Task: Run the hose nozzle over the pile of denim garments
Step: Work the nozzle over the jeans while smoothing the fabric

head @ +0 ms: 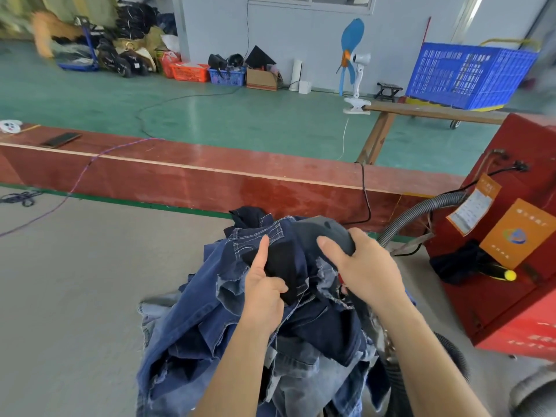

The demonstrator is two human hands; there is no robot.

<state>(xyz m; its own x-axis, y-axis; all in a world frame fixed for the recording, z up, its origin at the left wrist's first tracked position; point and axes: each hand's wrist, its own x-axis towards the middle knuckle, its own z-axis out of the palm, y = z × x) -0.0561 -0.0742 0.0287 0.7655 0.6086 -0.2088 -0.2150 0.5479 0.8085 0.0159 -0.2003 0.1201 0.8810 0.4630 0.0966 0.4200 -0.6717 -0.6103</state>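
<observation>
Two hands are at work on the pile (pixel 270 326) of denim, which is heaped on the grey table (pixel 75 281) in front of the person, just beside the red machine (pixel 511 266). The nozzle (pixel 328 236), dark grey and smooth, is grasped by the right hand (pixel 364 269), fingers curled round its rear end, and is laid on the far top of the pile. The left hand (pixel 264 290) is clenched on a dark fold of fabric, its thumb raised and straight.

The nozzle is judged rigid and light, though some drag is to be expected from the ribbed grey hose (pixel 421 212) that runs from the machine; a hold at the rear, near the hose joint, is judged best. The denim is judged soft, heavy in bulk and apt to bunch or be drawn into the nozzle mouth, so it is best pinned flat close to the nozzle.

The garments are seen in mixed blues, from near-black to pale washed, with white stitching and frayed edges, tangled and overlapping.
</observation>
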